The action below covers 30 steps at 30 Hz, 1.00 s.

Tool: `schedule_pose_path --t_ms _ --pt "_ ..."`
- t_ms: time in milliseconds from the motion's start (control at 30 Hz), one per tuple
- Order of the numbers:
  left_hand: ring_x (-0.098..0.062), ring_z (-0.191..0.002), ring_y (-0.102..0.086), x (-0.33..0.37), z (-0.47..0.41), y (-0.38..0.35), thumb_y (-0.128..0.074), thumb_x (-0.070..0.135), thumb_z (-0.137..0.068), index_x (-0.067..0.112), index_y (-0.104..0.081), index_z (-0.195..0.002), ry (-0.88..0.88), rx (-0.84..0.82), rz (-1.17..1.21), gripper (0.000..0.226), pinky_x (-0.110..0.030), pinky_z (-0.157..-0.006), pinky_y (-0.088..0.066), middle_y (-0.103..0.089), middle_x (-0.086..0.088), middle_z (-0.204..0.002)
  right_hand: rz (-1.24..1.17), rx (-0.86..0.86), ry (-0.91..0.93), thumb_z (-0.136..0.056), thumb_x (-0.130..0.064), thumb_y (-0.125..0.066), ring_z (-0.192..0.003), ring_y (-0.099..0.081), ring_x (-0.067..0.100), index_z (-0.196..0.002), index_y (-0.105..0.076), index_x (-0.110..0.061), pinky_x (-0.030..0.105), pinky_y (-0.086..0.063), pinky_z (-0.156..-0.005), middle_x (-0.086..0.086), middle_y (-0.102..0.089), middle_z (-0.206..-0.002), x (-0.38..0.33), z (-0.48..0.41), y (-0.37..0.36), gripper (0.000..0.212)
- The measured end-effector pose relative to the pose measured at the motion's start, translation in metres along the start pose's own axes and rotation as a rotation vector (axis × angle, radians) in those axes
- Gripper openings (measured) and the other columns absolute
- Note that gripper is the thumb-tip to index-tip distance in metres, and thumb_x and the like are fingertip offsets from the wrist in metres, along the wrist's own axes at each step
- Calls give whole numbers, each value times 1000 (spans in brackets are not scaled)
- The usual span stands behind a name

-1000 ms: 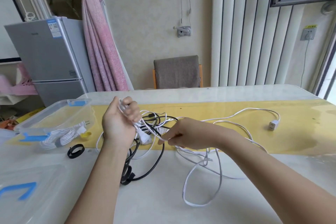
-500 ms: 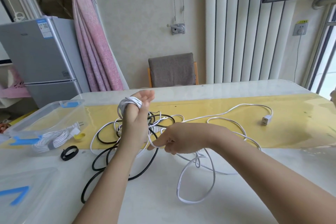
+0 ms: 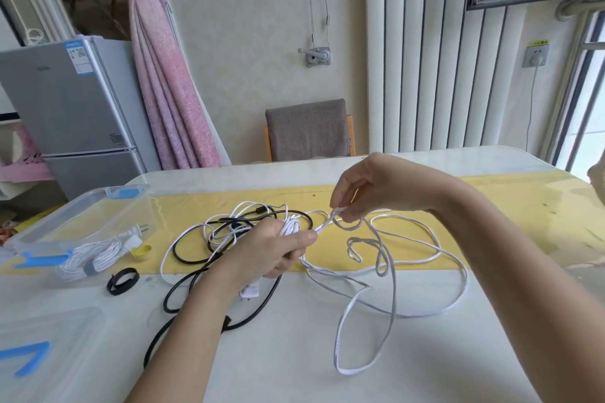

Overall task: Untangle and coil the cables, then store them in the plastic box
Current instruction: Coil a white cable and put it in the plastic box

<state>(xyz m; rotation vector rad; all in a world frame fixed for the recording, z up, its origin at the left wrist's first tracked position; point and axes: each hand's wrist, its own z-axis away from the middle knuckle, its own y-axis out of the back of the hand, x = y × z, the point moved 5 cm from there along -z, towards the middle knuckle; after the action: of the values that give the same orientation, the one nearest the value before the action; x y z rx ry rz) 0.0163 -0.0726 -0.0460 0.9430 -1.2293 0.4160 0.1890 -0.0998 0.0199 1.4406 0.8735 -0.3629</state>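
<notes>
I'm holding a small wound bundle of the white cable (image 3: 337, 345) in my left grip (image 3: 275, 252), with fingers and thumb curling tight round it, low over the near edge of the yellow strip (image 3: 491, 206). My right grip (image 3: 370, 186) is pinching the same cable between thumb and fingertips, raised over the strip just right of the left one. A short run of cable is stretching between the two. The rest of the white cable is lying in loose loops on the bench (image 3: 278, 370), right of and in front of my left grip, some loops crossing each other. The black cable (image 3: 258, 311) is lying in tangled loops under and left of my left forearm, with white strands crossing it. A white plug (image 3: 250, 293) is poking out beneath my left wrist. The clear plastic box (image 3: 98, 216) with blue clasps is sitting at the bench's left, well apart from both grips. A bundled white cord (image 3: 88, 258) with its plug is lying inside, showing through the wall. A black strap ring (image 3: 122, 280) is lying just in front of the box and a small yellow cap (image 3: 140, 252) beside it. The clear lid (image 3: 59, 330) is lying at the near left corner.
</notes>
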Motion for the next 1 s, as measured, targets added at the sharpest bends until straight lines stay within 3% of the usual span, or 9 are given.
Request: schedule_pose_path --t_ms 100,200,300,433,567,700,800,933,1000 --pt "-8 -41 -13 1 -1 5 -74 33 -75 20 -53 -50 -30 29 158 35 -14 -37 -14 -20 3 -51 47 31 -33 -75 -5 -77 -79 -70 9 -91 -74 -21 15 -52 -73 -4 -75 -80 2 2 4 22" --pt "-8 -41 -15 4 -1 9 -83 32 -68 17 -58 -54 -63 112 182 32 -16 -38 -15 -22 5 -49 137 93 -60 -75 -10 -78 -65 -67 5 -86 -75 -22 11 -49 -60 -7 -73 -69 3 2 7 16" --pt "-11 -42 -14 3 -3 12 -72 45 -64 8 -73 -77 -41 241 110 40 -19 -40 -13 -18 6 -49 127 150 -62 -74 -9 -79 -60 -68 8 -82 -75 -20 11 -46 -55 -5 -72 -65 2 1 9 14" --pt "-11 -42 -14 3 -5 12 -79 36 -61 10 -75 -97 -90 374 250 45 -17 -40 -13 -18 5 -51 81 243 -30 -73 -2 -77 -61 -65 6 -82 -74 -22 8 -43 -54 -9 -69 -66 -2 0 11 22" --pt "-11 -41 -18 12 -2 9 -85 25 -63 26 -75 -89 -203 478 221 28 -17 -39 -19 -21 4 -51 121 349 51 -72 -5 -74 -65 -64 2 -84 -76 -23 13 -48 -61 -9 -70 -71 -13 -2 6 21" --pt "-14 -44 -15 17 3 8 -81 28 -65 27 -78 -82 -256 588 290 17 -22 -43 -14 -24 3 -49 146 338 162 -70 -3 -73 -63 -63 0 -83 -76 -20 17 -53 -63 -9 -69 -68 -33 -1 -8 22" --pt "-14 -44 -15 15 6 11 -77 16 -76 21 -77 -75 -248 662 363 5 -21 -41 -14 -27 8 -41 118 331 208 -70 -1 -73 -62 -64 -1 -82 -76 -20 18 -54 -62 -6 -70 -68 -44 2 -14 23" --pt "-4 -35 -33 22 10 6 -67 6 -85 13 -74 -84 -315 654 361 10 -12 -39 -29 -42 12 -38 16 438 152 -72 -4 -71 -55 -62 5 -72 -70 -17 21 -51 -58 -5 -67 -63 -38 -3 -15 13" --pt "0 -48 -54 31 12 -1 -66 5 -85 17 -73 -87 -358 592 341 13 -13 -51 -44 -61 11 -49 -85 530 96 -75 -3 -65 -54 -64 10 -70 -64 -12 26 -52 -56 -1 -64 -62 -30 -7 -17 10"
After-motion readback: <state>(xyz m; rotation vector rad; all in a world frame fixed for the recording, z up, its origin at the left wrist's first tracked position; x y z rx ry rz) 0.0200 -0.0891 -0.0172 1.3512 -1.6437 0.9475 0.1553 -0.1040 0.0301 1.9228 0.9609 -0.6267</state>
